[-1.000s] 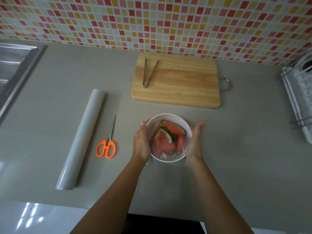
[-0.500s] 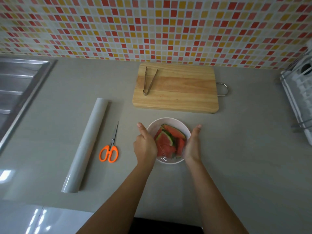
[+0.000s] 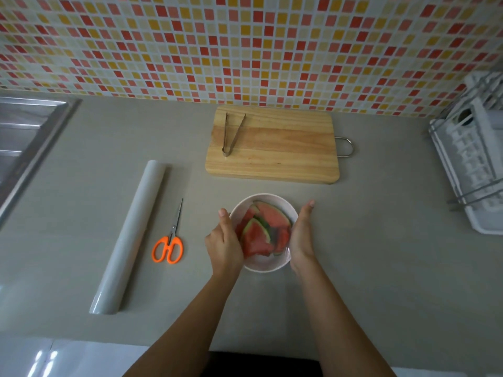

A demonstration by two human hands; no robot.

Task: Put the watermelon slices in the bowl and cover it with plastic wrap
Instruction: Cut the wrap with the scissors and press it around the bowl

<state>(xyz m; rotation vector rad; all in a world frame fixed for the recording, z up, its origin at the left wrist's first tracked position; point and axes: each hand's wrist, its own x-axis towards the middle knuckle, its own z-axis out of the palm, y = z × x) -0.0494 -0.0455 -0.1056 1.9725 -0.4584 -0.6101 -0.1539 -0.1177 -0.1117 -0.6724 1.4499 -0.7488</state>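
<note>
Several watermelon slices [image 3: 257, 238] inside the pale bowl [image 3: 275, 200]

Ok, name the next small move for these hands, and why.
Probably slide both palms down the sides of the bowl to press the film tight. The left hand and right hand flank the bowl, the watermelon slices lie inside, and film glints over its near rim.

A pale pink bowl [image 3: 268, 198] stands upright on the counter [image 3: 381, 254], holding red, green-rinded watermelon slices [image 3: 257, 239] piled against each other. Clear film [image 3: 284, 251] glints over its near side. The plastic wrap roll [image 3: 130, 235] lies well to its left.
</note>
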